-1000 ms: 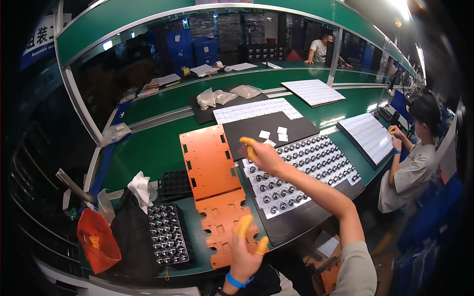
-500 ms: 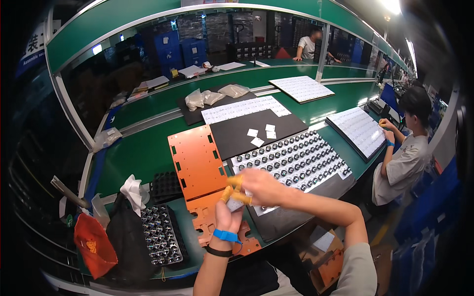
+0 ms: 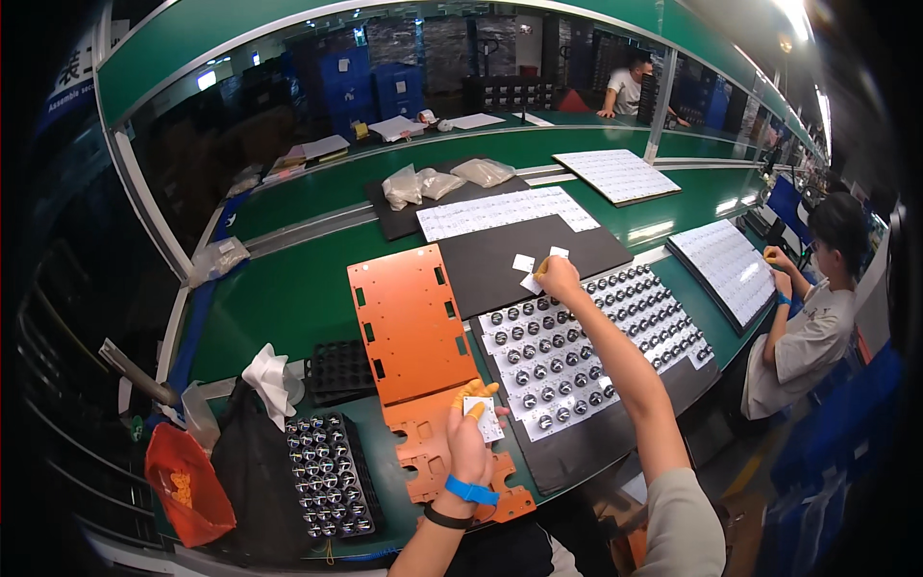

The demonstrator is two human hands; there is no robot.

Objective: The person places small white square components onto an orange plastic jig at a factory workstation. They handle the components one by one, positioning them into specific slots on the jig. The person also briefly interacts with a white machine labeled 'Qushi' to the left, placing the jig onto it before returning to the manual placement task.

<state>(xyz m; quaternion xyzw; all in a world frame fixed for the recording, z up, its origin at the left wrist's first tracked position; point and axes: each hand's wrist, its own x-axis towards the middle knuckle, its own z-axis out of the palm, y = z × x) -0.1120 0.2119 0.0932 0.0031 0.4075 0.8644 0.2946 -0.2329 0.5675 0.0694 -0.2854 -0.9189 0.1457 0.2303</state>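
Orange finger cots are covering the fingertips of both hands, presumably to keep prints off the parts. The left hand (image 3: pixel 471 423) is resting over the orange cut-out plate (image 3: pixel 411 322) near the bench edge, fingers closed on a small white square piece (image 3: pixel 480 408) held flat and face-up toward the worker. The right hand (image 3: pixel 560 279) is reaching well forward across the white sheet of round metal parts (image 3: pixel 586 341), fingertips pinched together on another small white square (image 3: pixel 532 284) at the near edge of the black mat (image 3: pixel 529 260). Two more white squares are lying loose on that mat just beyond the hand, so the mat appears to be serving as the supply spot for these pieces.

A black tray of shiny round parts (image 3: pixel 327 476) is sitting to the worker's left, beside a dark bag and an orange bag (image 3: pixel 187 486). A crumpled white cloth (image 3: pixel 272 378) is lying next to an empty black tray.

Work is taking place on a long green bench (image 3: pixel 288 298) with a raised rear shelf carrying papers, clear bags and further white sheets. A seated co-worker (image 3: pixel 817 317) at the right is handling another white sheet, and a second person is sitting far back among blue crates. Overhead strip lighting is reflecting off the green surface.
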